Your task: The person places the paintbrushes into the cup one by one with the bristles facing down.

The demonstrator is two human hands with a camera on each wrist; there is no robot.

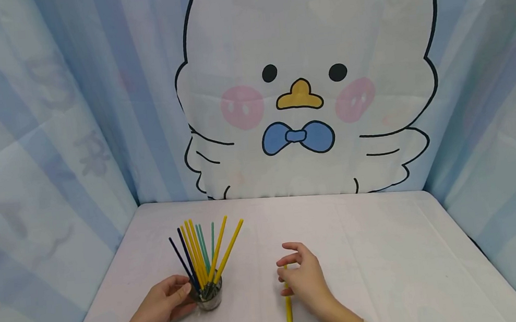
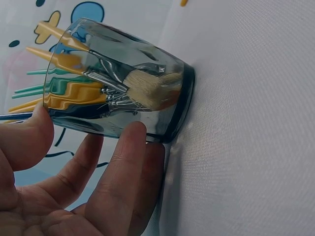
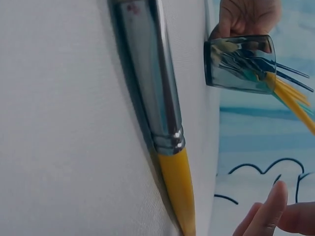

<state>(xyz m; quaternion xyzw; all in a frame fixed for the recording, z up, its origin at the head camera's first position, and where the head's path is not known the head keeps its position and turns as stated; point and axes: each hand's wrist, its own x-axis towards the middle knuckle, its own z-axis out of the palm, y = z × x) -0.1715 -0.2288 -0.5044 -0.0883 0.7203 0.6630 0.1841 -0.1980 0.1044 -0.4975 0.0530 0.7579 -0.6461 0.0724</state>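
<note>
A clear glass [image 1: 210, 303] stands upright on the table, holding several paintbrushes [image 2: 147, 91] with their bristles down. Their yellow, green and dark blue handles fan out above the rim. My left hand [image 1: 162, 305] is at the glass's left side, thumb near the rim and fingertips against the wall, not wrapped round it. One more paintbrush [image 1: 289, 312], with a yellow handle and silver ferrule, lies on the table. Over its handle hovers my right hand [image 1: 305, 276], fingers loosely bent and apart from it in the right wrist view. The loose brush's bristles are out of view.
A white cloth covers the table [image 1: 392, 267]. Behind it hangs a curtain [image 1: 301, 30] printed with a white bird in a blue bow tie. Blue and white striped curtains [image 1: 18, 170] close in both sides.
</note>
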